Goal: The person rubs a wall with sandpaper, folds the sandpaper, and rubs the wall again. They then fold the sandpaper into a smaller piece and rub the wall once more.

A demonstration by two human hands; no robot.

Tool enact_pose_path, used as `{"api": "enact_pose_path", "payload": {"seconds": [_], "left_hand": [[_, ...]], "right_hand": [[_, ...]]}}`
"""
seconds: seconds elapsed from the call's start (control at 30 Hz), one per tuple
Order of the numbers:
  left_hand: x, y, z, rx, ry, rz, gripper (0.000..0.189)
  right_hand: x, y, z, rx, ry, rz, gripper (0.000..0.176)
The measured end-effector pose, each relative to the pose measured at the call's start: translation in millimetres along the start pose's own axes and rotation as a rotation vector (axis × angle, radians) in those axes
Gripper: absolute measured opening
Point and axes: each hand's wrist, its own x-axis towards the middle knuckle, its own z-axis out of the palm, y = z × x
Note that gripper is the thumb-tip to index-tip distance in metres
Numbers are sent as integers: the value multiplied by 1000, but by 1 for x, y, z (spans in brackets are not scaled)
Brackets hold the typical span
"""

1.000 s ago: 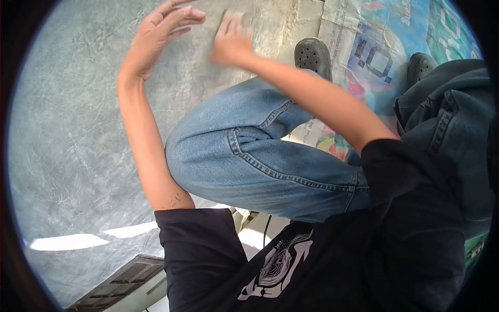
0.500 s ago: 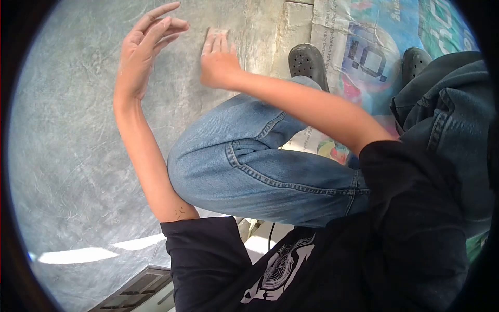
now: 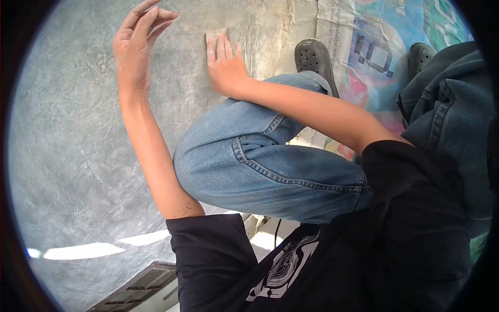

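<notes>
Right hand [image 3: 227,70] over mottled grey cement [image 3: 78,140] hides its palm; any grip I cannot tell. Left hand [image 3: 135,49], fingers apart, appears higher than before; one fingertip cropped.

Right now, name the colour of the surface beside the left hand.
Mottled grey surface; see the head view.

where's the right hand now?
In the head view, the right hand is in the upper part, just left of centre, over the grey surface. It's between the left hand and the nearer dark clog, above the bent denim knee.
</notes>
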Motion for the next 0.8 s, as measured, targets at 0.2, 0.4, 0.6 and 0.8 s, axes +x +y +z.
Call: {"api": "enact_pose_path", "payload": {"seconds": [0.2, 0.4, 0.6, 0.8], "left_hand": [[2, -13, 3, 19, -9, -8, 30], [3, -15, -8, -21, 104, 79, 28], [4, -18, -14, -57, 194, 74, 27], [7, -11, -4, -39, 145, 44, 28]], "right_hand": [[-14, -4, -1, 115, 93, -218, 74], [-5, -15, -4, 207, 205, -296, 73], [7, -17, -19, 205, 286, -191, 77], [-6, -24, -19, 88, 127, -318, 63]]}}
